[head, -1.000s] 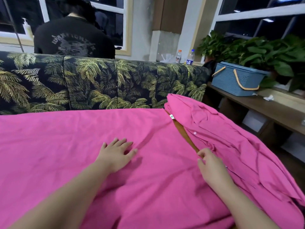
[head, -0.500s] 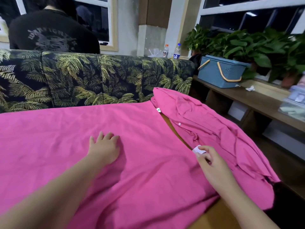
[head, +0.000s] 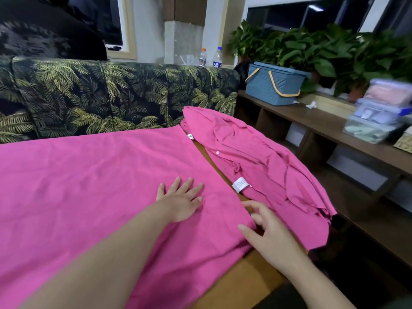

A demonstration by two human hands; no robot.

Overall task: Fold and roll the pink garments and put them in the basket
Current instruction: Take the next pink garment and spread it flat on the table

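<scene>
Two pink garments: flat sheet (head: 93,186) under open-palmed left hand (head: 180,200), right hand (head: 267,235) loosely spread at its edge; crumpled shirt (head: 267,166) overhangs bench (head: 240,284) edge.

Dim indoor light; wide-angle bending at edges (right side smeared by blur).

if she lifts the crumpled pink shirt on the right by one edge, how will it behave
Probably floppy: the crumpled pink shirt lies in soft wrinkles and droops over the table edge. It looks thin, so likely light. Lifted by one edge, it would probably hang and unfold rather than hold its shape.
</scene>
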